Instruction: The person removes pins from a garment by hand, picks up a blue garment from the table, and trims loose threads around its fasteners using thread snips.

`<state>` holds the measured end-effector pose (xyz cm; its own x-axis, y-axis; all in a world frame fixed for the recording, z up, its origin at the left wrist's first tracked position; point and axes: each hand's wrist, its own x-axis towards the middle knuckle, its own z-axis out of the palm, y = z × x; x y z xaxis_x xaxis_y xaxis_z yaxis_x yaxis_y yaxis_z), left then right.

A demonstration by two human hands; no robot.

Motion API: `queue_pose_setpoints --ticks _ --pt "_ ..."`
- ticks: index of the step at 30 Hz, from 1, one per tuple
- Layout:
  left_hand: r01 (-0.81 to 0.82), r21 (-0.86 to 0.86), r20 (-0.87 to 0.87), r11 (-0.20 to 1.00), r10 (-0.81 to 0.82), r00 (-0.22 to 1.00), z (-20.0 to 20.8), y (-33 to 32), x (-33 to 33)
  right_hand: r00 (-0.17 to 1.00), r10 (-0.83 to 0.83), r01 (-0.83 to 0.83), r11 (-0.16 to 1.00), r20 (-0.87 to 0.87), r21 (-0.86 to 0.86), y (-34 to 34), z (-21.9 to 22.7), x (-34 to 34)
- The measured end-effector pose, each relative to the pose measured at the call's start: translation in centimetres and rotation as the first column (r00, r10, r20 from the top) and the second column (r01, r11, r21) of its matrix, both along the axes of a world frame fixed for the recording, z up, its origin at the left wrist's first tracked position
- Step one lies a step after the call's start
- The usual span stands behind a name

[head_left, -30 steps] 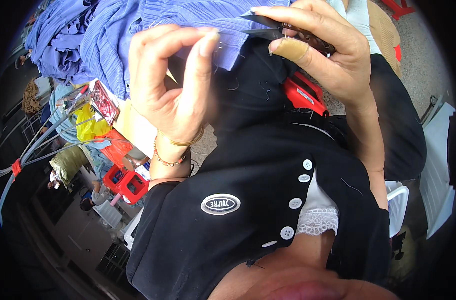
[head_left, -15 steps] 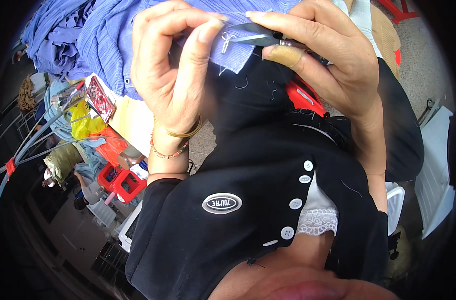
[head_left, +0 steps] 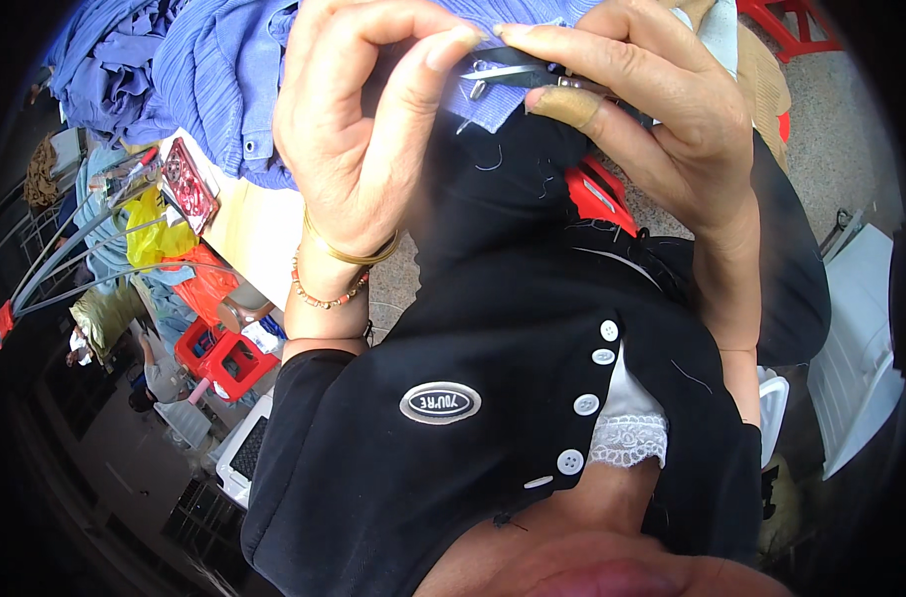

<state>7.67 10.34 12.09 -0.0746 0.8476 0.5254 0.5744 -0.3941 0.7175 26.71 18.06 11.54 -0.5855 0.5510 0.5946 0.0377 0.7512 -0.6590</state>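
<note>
My left hand (head_left: pixel 363 129) pinches the edge of a periwinkle-blue fabric piece (head_left: pixel 491 113) between thumb and fingers, near the top of the view. A small silvery metal hook (head_left: pixel 478 88) is on this cloth. My right hand (head_left: pixel 662 109), with a tan bandage round its thumb, grips a pair of thread snips (head_left: pixel 533 76). The pointed blades reach left over the cloth and touch or lie across the hook; which of these I cannot tell. Some of the fabric is hidden behind my left fingers.
Blue garments (head_left: pixel 214 90) are heaped on a pale table (head_left: pixel 239 244) at the upper left. Beside it are a yellow plastic bag (head_left: pixel 160 234) and a red stool (head_left: pixel 239 363). A red object (head_left: pixel 604 194) lies below my right hand. A white chair (head_left: pixel 851 348) stands at right.
My left hand has shifted slightly right, toward the snips, with the cloth. The blades now cross the hook higher up, and the hook sits at a different tilt. My right hand barely moved.
</note>
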Motion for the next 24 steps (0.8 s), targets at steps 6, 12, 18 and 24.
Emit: queue_pose_setpoints --ticks 6,12,18,24 --pt "-0.024 -0.010 -0.011 1.000 0.023 1.000 0.1 -0.1 0.1 0.999 -0.024 0.027 0.997 -0.039 0.072 0.1 -0.7 -0.2" --pt "-0.028 0.117 0.150 0.993 0.010 0.989 -0.9 0.1 0.2 0.996 -0.029 0.037 0.996 -0.089 0.087 0.4 -1.7 -0.1" --pt "-0.074 0.241 -0.190 0.968 0.122 0.974 -0.9 -2.0 -1.3 0.987 -0.086 0.077 0.995 -0.132 -0.070 0.6 -2.0 1.1" --pt "-0.109 0.238 -0.371 0.965 0.194 0.908 -1.6 -3.0 -0.7 0.987 -0.153 0.149 0.986 -0.050 -0.069 0.0 -1.7 1.5"
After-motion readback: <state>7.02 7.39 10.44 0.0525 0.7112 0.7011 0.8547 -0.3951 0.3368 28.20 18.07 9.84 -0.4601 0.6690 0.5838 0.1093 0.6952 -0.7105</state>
